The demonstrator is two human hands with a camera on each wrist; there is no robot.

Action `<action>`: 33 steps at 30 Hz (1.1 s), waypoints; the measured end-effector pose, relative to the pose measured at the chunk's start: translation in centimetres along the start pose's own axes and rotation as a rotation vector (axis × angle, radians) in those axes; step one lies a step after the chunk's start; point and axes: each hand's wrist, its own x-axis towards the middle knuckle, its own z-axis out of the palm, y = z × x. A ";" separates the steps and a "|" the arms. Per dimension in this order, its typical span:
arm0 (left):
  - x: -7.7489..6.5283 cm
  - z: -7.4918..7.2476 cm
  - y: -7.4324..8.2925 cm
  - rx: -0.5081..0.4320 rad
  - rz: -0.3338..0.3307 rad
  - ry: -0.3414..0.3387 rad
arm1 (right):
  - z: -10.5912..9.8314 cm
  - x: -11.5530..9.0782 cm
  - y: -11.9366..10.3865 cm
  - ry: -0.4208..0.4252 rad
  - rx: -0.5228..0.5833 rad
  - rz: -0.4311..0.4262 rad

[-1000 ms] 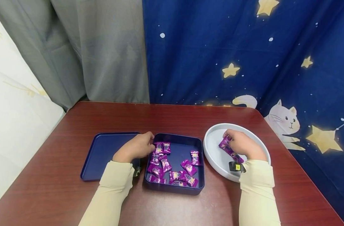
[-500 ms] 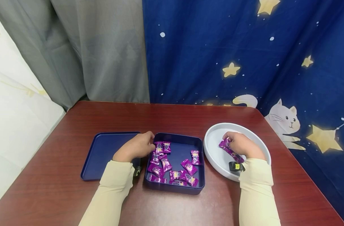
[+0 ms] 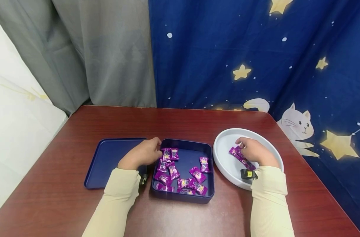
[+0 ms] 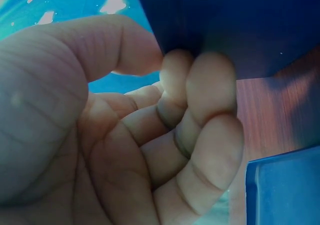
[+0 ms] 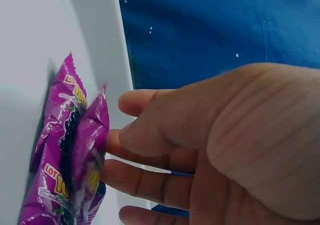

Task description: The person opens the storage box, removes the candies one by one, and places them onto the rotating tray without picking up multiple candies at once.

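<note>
Lower center, a person's left hand (image 3: 142, 154) grips the edge of a navy box (image 3: 182, 197). Lower right, the right hand (image 3: 255, 151), fingers loosely extended, touches purple packets (image 3: 242, 159) on a white tray (image 3: 223, 154).

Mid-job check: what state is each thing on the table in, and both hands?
Box, open-topped, upright, part filled
Box packets, wrapped, lying loose, some overlapping
Plate, face up, partly behind the right hand
Plate packets, wrapped, lying side by side
Tray, lying flat, one side hidden
Left hand, curled, at the box's corner
Right hand, fingers loosely extended at the plate packets; contact unclear
</note>
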 end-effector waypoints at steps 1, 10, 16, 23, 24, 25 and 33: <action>0.0 0.0 0.0 0.001 -0.001 0.000 | 0.0 0.0 0.0 -0.001 0.001 0.001; -0.1 0.1 0.1 0.001 -0.009 0.004 | -0.2 -0.1 -0.3 0.038 -0.019 -0.009; 0.0 0.0 0.1 0.004 -0.012 0.001 | -0.5 -0.5 -0.7 0.066 -0.018 -0.016; 0.1 0.1 0.0 0.008 -0.018 0.000 | -0.9 -0.8 -2.0 0.076 -0.036 -0.049; 0.2 0.1 0.0 0.008 -0.017 -0.001 | -0.9 -0.9 -2.3 0.076 -0.038 -0.052; 0.2 0.1 0.0 0.008 -0.017 0.000 | -1.0 -1.0 -2.6 0.076 -0.043 -0.059; 0.2 0.2 -0.1 0.010 -0.013 -0.003 | -1.1 -1.8 -5.0 0.065 -0.047 -0.073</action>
